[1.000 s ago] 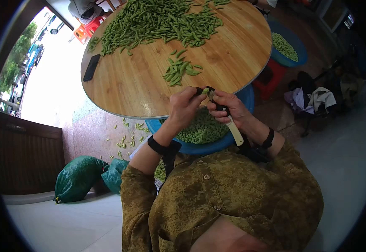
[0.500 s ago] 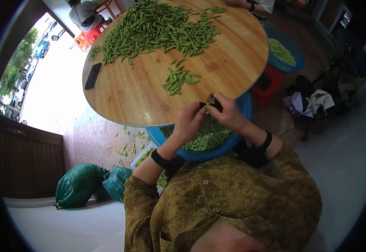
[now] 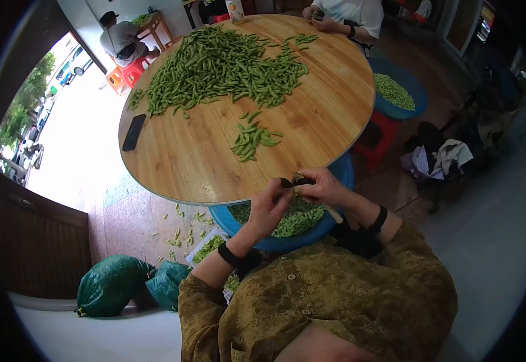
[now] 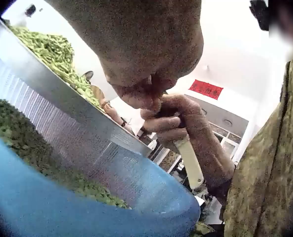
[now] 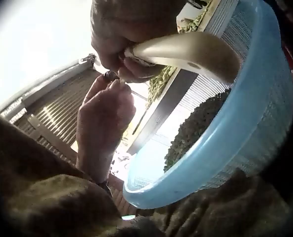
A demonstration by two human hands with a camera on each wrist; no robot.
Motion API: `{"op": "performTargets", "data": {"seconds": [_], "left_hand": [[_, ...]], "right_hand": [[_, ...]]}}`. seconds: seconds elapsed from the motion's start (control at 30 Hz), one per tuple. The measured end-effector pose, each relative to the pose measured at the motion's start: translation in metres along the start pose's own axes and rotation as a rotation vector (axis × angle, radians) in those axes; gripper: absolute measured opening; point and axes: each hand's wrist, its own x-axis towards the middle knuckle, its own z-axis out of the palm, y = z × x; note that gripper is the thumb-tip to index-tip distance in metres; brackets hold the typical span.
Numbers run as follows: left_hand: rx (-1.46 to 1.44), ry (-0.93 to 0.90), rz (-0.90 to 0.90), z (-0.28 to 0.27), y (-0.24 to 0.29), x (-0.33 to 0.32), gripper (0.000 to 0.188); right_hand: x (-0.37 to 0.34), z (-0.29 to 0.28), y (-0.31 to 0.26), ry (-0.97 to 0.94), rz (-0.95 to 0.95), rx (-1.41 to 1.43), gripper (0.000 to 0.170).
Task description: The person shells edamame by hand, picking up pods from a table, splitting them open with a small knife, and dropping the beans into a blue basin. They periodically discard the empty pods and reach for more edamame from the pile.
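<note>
Both hands meet fingertip to fingertip over the near table edge. My left hand [image 3: 267,211] pinches a green soybean pod, mostly hidden by the fingers. My right hand [image 3: 326,187] grips a knife by its cream handle [image 5: 186,52], which has a hole near its end; the blade is hidden. Dark covers show on some fingertips. Just below the hands is a blue mesh basket [image 5: 265,54] with shelled green beans [image 3: 296,224] in it. On the table ahead lie a small group of pods [image 3: 250,143] and a large heap of pods [image 3: 215,72].
The round wooden table [image 3: 184,163] has a black phone [image 3: 133,133] at its left. A second blue basin [image 3: 417,96] of beans stands at right by a red stool [image 3: 376,142]. Green sacks [image 3: 113,285] and scattered pods [image 3: 177,238] lie on the left floor. Another person [image 3: 347,18] sits opposite.
The head view has tilted up, so table and hands sit lower in it. The knife handle, out of sight half a second ago, shows again below the right hand. Both hands stay together.
</note>
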Motion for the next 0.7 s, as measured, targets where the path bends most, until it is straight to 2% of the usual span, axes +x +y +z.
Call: {"op": "performTargets", "data": {"seconds": [0.03,0.1,0.13,0.17,0.23,0.27,0.3,0.4,0.43,0.5,0.57,0.6,0.63,0.67,0.7], "left_hand": [[0.000,0.000,0.001,-0.001,-0.002,-0.001,0.011],[0.265,-0.040,0.262,-0.004,-0.004,-0.001,0.010],[0.295,-0.047,0.359,-0.004,0.001,0.000,0.011],[0.298,-0.044,0.364,-0.006,0.001,0.000,0.011],[0.438,-0.130,0.555,-0.012,0.001,-0.001,0.012],[0.453,-0.108,0.612,-0.009,0.003,-0.002,0.014],[0.459,-0.105,0.620,-0.009,0.003,-0.002,0.014],[0.516,-0.176,0.666,-0.012,-0.003,0.000,0.015],[0.542,-0.146,0.663,-0.011,-0.005,0.001,0.015],[0.387,-0.271,0.650,-0.009,-0.007,0.001,0.016],[0.379,-0.204,0.752,-0.010,0.013,0.000,0.014],[0.348,-0.218,0.705,-0.011,0.004,-0.002,0.012],[0.305,-0.235,0.655,-0.010,-0.007,-0.006,0.011],[0.135,-0.211,0.494,-0.005,-0.016,-0.012,0.011],[0.153,-0.181,0.487,-0.005,-0.018,-0.020,0.011]], "right_hand": [[-0.002,0.000,-0.002,0.000,-0.001,-0.001,0.011],[-0.004,0.000,-0.006,-0.060,0.142,0.178,0.008],[-0.004,0.001,-0.004,-0.061,0.141,0.177,0.008],[-0.003,0.001,-0.001,-0.066,0.156,0.236,0.009],[0.000,-0.001,0.004,-0.073,0.165,0.291,0.010],[0.001,-0.004,0.009,-0.127,0.210,0.356,0.012],[0.001,-0.006,0.010,-0.182,0.252,0.419,0.013],[-0.001,-0.007,0.013,-0.173,0.255,0.430,0.014],[-0.001,-0.006,0.013,-0.184,0.262,0.396,0.013],[-0.002,-0.005,0.017,-0.231,0.271,0.365,0.012],[-0.002,-0.006,0.026,-0.280,0.302,0.396,0.012],[-0.002,-0.004,0.028,-0.295,0.339,0.424,0.012],[-0.004,0.001,0.020,-0.219,0.365,0.394,0.012],[-0.008,0.004,0.012,-0.134,0.389,0.366,0.012],[-0.008,0.006,0.011,-0.168,0.395,0.354,0.012]]}}
